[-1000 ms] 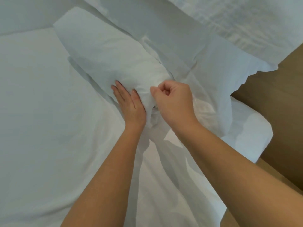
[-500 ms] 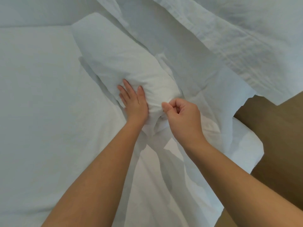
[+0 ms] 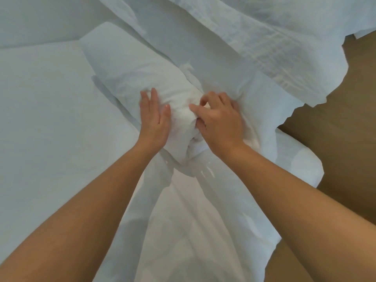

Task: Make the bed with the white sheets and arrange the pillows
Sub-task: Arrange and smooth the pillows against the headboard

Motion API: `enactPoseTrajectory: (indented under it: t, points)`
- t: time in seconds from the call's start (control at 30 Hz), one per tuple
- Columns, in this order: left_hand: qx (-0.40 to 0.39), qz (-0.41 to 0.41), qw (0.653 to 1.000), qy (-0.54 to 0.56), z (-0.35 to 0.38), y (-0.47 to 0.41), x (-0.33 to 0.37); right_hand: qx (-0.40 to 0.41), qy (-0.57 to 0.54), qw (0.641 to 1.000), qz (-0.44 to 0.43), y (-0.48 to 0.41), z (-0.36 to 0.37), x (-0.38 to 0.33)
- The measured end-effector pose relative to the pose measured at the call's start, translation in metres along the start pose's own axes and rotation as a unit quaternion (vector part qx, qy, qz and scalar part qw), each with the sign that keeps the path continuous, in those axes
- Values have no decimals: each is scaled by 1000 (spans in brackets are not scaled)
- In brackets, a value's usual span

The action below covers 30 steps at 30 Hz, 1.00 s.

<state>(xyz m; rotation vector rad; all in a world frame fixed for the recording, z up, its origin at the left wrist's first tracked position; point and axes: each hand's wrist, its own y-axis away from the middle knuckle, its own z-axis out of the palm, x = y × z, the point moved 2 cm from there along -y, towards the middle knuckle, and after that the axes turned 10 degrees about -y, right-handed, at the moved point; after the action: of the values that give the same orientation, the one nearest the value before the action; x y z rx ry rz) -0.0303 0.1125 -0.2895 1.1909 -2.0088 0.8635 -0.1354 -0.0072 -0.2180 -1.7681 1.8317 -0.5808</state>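
A white pillow [image 3: 130,70] lies on the bed, half inside a white pillowcase whose loose cloth [image 3: 195,210] trails toward me. My left hand [image 3: 155,121] presses flat, fingers straight, on the pillow's near left side. My right hand [image 3: 219,121] has its fingers curled into the bunched cloth at the pillow's near end and grips it. A wrinkled white sheet [image 3: 254,37] lies across the top right. The flat white bed surface [image 3: 46,129] fills the left.
A brown wooden floor [image 3: 335,129] shows on the right beyond the bed's edge. The bed's near right corner [image 3: 301,159] is covered in white cloth. More white bedding [image 3: 30,19] lies at the top left.
My right hand has opened out of a tight fist and pushed forward into the bunched cloth at the pillow's end. My left hand stays flat on the pillow's side.
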Motion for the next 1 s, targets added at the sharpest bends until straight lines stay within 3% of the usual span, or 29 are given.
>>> enactPoseTrajectory:
  t: [0.13, 0.23, 0.4, 0.5, 0.73, 0.87, 1.0]
  points:
    - [-31, -55, 997, 34, 8, -2, 10, 23, 13, 997, -76, -4, -9, 5]
    - [-28, -75, 996, 50, 13, -2, 11, -7, -35, 998, -46, -2, -9, 6]
    - [-10, -69, 993, 91, 15, 2, 3, -164, -179, 970, 9, 0, -6, 7]
    - [-2, -80, 993, 89, 13, 6, -19, -154, -217, 963, 37, -3, -17, 6]
    - [-3, -211, 954, 212, 0, -21, -42, -347, -40, 936, -45, -97, 53, -37]
    - [32, -197, 954, 223, -2, -47, -61, -385, 40, 918, -92, -154, 108, -42]
    - [39, -199, 955, 217, -8, -79, -78, -397, 52, 906, -139, -205, 149, -47]
